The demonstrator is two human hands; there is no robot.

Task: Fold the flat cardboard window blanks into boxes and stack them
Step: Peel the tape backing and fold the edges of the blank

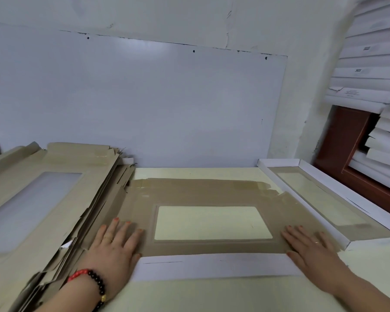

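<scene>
A flat cardboard blank [212,194] lay on the table [212,296], window centred. The left hand [114,243] and right hand [311,246] pressed it, fingers straight, gripping nothing. It looked light, stiff yet creasable, best lifted by its white near flap [214,265].

No legible text; box-stack [367,70] labels blurred.

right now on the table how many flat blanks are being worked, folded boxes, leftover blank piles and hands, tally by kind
flat blank under both hands: 1
folded box on the right: 1
pile of blanks on the left: 1
hands, left hand and right hand: 2
total: 5
</scene>
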